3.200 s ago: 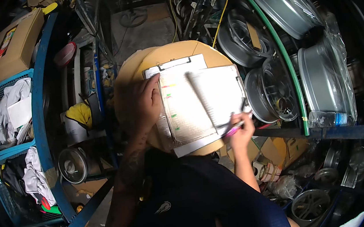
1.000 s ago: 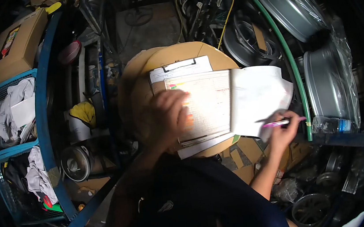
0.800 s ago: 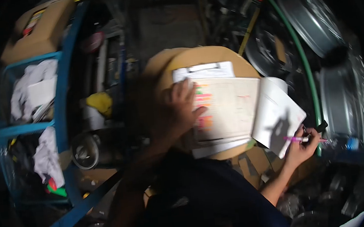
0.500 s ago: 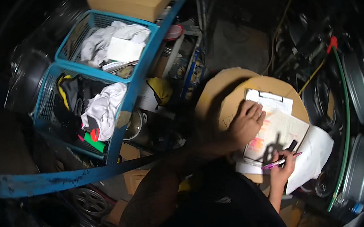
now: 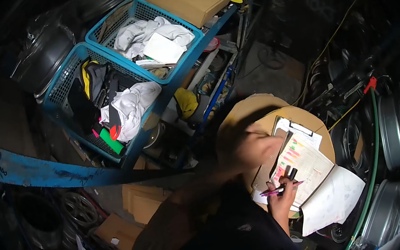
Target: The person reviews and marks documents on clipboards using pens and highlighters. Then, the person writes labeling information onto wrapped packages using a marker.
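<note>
My right hand (image 5: 284, 201) is closed around a pink pen (image 5: 273, 192), above the lower part of a page. A short black piece (image 5: 292, 173), of a kind I cannot make out, sticks up by its fingers. Under the hand lie grid-lined sheets with colored marks (image 5: 306, 165), on a clipboard (image 5: 278, 125) with a metal clip. One white sheet (image 5: 334, 198) hangs folded over toward the lower right. My left hand (image 5: 260, 147) is smeared by motion at the clipboard's left edge, so its fingers do not show clearly. Round cardboard pieces (image 5: 252, 107) support the clipboard.
Two blue plastic baskets (image 5: 89, 45) hold cloths and gloves on a blue rack at upper left. Beside them sits a cardboard box (image 5: 182, 5). A blue metal beam (image 5: 44, 175) crosses at left. Wheel rims (image 5: 398, 128) and a green rod (image 5: 377, 155) stand at right.
My left hand has lifted from flat on the page and moved to the clipboard's left edge. My right hand, with the pen, has shifted left and down. The camera view has turned somewhat.
</note>
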The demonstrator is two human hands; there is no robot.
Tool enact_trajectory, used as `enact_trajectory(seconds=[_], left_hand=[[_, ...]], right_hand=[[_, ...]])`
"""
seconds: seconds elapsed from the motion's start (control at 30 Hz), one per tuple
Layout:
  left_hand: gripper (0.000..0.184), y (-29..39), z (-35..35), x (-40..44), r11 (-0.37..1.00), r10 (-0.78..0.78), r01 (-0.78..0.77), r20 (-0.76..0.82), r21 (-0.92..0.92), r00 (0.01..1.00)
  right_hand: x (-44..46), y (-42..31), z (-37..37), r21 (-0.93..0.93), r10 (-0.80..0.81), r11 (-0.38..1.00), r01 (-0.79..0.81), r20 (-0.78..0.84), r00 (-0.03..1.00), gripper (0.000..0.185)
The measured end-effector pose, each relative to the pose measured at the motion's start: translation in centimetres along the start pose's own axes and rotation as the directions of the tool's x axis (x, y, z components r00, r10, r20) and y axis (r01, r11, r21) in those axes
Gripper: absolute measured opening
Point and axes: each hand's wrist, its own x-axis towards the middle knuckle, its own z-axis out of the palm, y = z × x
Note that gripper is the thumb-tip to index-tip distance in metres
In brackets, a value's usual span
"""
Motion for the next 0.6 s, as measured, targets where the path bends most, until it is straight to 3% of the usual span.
enact_trajectory(seconds=[0.07,0.1,0.13,0.2,0.23,0.37,0.47,0.6], left_hand=[[0.024,5.5,-8.1,0.9,0.889,0.13,-0.018,-0.215,0.457,0.968],[0.028,7.2,-10.4,0.1,0.914,-0.014,0.149,-0.34,0.376,0.94],[0.027,8.5,-12.7,-0.6,0.862,-0.023,0.279,-0.518,0.423,0.855],[0.026,10.9,-17.0,-2.0,0.754,-0.038,0.55,-0.812,0.359,0.583],[0.031,11.6,-18.7,-2.3,0.747,-0.031,0.568,-0.835,0.346,0.55],[0.045,11.1,-21.2,-4.0,0.432,-0.241,0.831,-0.843,0.351,0.481],[0.049,10.2,-21.2,-4.0,0.344,-0.329,0.894,-0.855,0.287,0.401],[0.05,10.8,-22.4,-4.0,0.442,-0.365,0.874,-0.85,0.2,0.38]], right_hand=[[-0.2,0.1,0.1,-0.027,-0.01,1.0,0.009,-0.032,0.999,0.037],[-0.1,-0.2,-0.3,-0.013,0.012,1.0,-0.012,-0.015,1.0,0.03],[0.1,-0.9,-0.6,0.024,0.021,1.0,-0.02,-0.03,0.999,0.023],[0.0,-0.6,-1.0,0.076,0.094,0.993,-0.094,0.009,0.996,0.016],[0.0,-0.5,-0.9,0.078,0.087,0.993,-0.086,-0.01,0.996,0.012],[0.6,-1.1,-1.4,0.119,0.052,0.991,-0.053,0.006,0.999,0.01],[0.9,-1.0,-1.7,0.114,0.006,0.993,-0.007,0.005,1.0,0.01],[0.9,-0.7,-2.0,0.13,0.034,0.991,-0.04,0.043,0.998,0.012]])
